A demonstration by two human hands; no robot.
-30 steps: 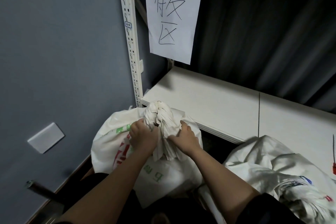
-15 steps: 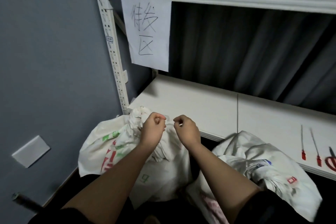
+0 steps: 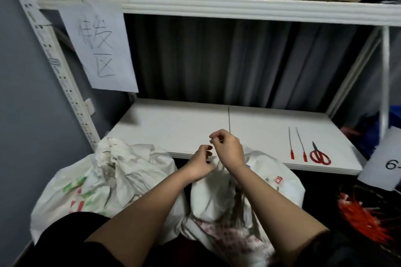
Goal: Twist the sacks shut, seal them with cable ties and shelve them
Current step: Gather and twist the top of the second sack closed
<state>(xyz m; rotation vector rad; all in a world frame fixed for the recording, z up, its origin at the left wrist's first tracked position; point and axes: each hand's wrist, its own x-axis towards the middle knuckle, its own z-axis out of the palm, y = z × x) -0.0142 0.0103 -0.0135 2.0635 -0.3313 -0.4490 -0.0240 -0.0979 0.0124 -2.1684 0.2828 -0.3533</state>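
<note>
Pinching a thin tie (image 3: 228, 119), both hands' fingers (image 3: 217, 140) curl over the white shelf (image 3: 173, 123) by a grey wall (image 3: 21, 104)

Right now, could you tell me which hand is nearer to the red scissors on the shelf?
Right. The right hand is raised left of the scissors; the left hand sits farther left and lower.
</note>
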